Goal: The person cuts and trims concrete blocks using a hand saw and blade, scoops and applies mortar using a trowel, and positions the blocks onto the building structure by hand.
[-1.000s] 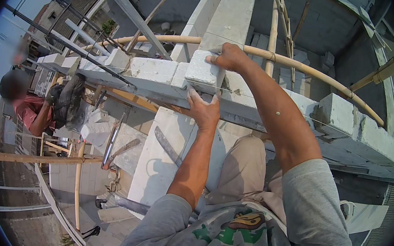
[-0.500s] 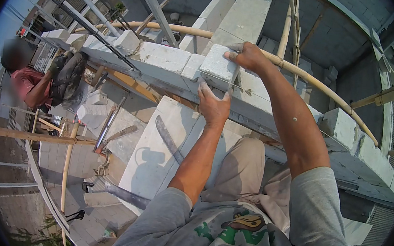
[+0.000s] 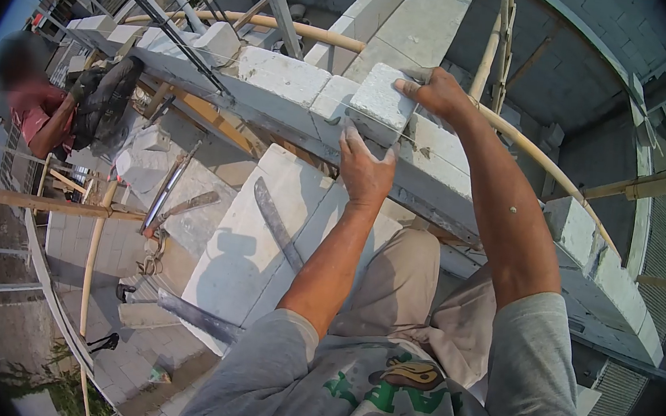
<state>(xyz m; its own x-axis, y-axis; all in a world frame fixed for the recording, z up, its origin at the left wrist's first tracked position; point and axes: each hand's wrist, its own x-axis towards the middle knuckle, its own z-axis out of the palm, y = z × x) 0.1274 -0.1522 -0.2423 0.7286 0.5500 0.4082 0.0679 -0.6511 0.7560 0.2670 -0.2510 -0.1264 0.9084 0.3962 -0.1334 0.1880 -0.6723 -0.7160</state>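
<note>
A short white lightweight-concrete block (image 3: 382,99) sits at the top of a low wall (image 3: 274,112) of similar blocks, with both my hands on it. My left hand (image 3: 366,167) grips its near lower edge from below, fingers and thumb spread against the face. From the far right side, my right hand (image 3: 435,97) holds the block's upper corner; some of its fingers are hidden behind the block. A thin string line runs along the wall near the block. Whether the block's underside touches the wall is hidden.
Large white blocks (image 3: 271,177) lie below the wall, with a long dark blade (image 3: 274,216) on them and another blade (image 3: 200,316) nearer me. A bamboo pole (image 3: 519,138) crosses behind the wall. A person (image 3: 51,109) crouches at left. Steel bars (image 3: 154,15) slant over the wall.
My view has shifted a little, so the surroundings sit differently in it. Both hands keep their hold on the block, whose place on the wall looks much the same.
</note>
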